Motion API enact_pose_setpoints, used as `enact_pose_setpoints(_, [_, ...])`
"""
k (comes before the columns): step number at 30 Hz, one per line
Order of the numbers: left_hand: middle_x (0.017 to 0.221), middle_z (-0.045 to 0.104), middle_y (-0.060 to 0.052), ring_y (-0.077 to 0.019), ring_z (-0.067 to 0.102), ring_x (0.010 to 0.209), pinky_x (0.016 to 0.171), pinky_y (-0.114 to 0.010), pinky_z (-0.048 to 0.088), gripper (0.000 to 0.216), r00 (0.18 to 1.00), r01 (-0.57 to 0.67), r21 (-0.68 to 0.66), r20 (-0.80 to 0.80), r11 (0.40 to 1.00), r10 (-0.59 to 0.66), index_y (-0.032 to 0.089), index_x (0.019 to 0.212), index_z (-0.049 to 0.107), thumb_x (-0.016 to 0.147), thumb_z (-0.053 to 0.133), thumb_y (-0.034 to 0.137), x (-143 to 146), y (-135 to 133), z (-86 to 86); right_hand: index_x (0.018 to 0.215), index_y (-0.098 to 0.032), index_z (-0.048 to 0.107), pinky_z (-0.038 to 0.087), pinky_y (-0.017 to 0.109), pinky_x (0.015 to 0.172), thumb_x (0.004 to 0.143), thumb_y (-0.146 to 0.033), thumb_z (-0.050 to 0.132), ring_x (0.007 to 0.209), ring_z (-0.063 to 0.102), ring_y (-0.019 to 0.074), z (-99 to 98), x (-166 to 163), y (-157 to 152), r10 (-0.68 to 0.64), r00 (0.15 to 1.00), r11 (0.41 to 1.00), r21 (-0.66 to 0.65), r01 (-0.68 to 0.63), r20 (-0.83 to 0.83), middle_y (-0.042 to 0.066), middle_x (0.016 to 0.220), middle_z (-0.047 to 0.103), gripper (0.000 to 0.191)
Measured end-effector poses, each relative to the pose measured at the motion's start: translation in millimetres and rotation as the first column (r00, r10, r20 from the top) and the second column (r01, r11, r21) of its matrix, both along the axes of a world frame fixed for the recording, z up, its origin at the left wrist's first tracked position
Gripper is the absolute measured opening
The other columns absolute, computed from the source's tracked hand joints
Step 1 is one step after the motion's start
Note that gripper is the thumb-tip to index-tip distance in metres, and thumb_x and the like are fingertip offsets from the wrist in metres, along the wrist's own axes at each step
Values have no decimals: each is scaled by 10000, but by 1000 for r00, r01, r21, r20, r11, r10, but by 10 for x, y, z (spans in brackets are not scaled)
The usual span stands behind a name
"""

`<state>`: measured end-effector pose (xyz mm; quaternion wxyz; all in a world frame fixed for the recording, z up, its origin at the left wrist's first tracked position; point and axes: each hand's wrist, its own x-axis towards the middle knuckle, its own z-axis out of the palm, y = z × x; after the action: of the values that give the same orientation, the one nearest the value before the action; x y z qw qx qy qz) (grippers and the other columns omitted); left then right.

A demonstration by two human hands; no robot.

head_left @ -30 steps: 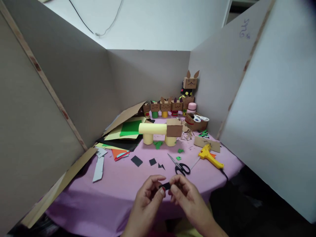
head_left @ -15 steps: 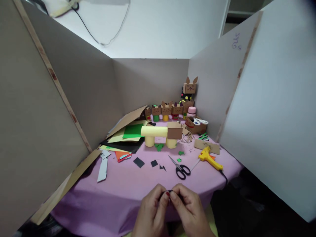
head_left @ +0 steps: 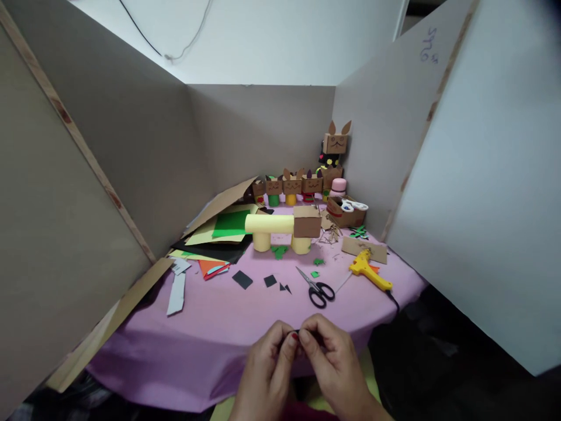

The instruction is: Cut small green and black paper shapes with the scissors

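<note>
Left hand (head_left: pixel 269 363) and right hand (head_left: pixel 333 362) pinch a thin black paper piece (head_left: pixel 298 331), seemingly bending it; the next move likely needs even fingertip pressure.

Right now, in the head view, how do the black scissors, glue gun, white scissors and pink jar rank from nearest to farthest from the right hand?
1. Black scissors: just ahead of the right hand.
2. Glue gun: ahead, to the right.
3. White scissors: farther back, atop the box.
4. Pink jar: behind the box.
</note>
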<state>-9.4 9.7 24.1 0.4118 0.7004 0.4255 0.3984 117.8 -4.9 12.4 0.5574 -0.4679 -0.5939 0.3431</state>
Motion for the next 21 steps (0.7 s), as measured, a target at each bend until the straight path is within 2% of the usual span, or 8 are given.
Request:
enact_pose_setpoints(4, [616,508,4,-151,485,590,561,-228,377,265,999,13,14,-34,1000,-13,188,678,511,884,418,325,-3,1,0,663,-181,507,356,217,519,864,-331,487,547,469,124,-21,32,-11,-21,1000,999,-36,22,4,-25,573,505,252])
enact_pose_setpoints(8, [610,510,8,-149,485,584,556,-223,369,257,999,-11,23,-42,1000,12,192,675,506,882,426,323,-26,-1,10,656,-191,462,351,219,507,878,-396,462,531,430,118,-61,66,-5,-29,991,992,-125,13,-128,-40,564,446,302])
enact_pose_setpoints(11, [620,506,9,-150,487,597,566,-222,375,261,998,-51,21,-20,998,52,193,683,508,887,416,329,-38,7,-4,729,-193,463,384,228,546,914,-420,376,553,449,119,-69,83,10,-30,973,990,-143,-4,-230,-27,633,472,305])
enact_pose_setpoints(14, [630,522,5,-152,501,608,572,-223,391,245,999,-34,-7,4,999,34,188,693,522,877,439,327,-34,20,-31,786,-186,491,383,233,564,897,-406,423,588,454,129,-70,68,13,24,989,993,-110,-40,-144,-21,658,471,256])
enact_pose_setpoints(17, [604,531,5,-148,496,586,546,-220,391,244,999,-39,-37,7,999,39,179,665,537,846,496,337,-33,31,-46,667,-182,480,325,231,516,876,-383,458,553,408,126,-83,36,3,-29,999,998,-58,30,14,-33,582,422,291])
enact_pose_setpoints(21, [620,594,-18,-159,531,616,580,-232,413,272,999,-20,-103,36,994,24,166,659,581,837,514,360,-56,43,-40,655,-179,491,311,231,498,875,-377,449,532,405,123,-107,10,-19,-65,998,995,-70,66,16,-26,564,457,299])
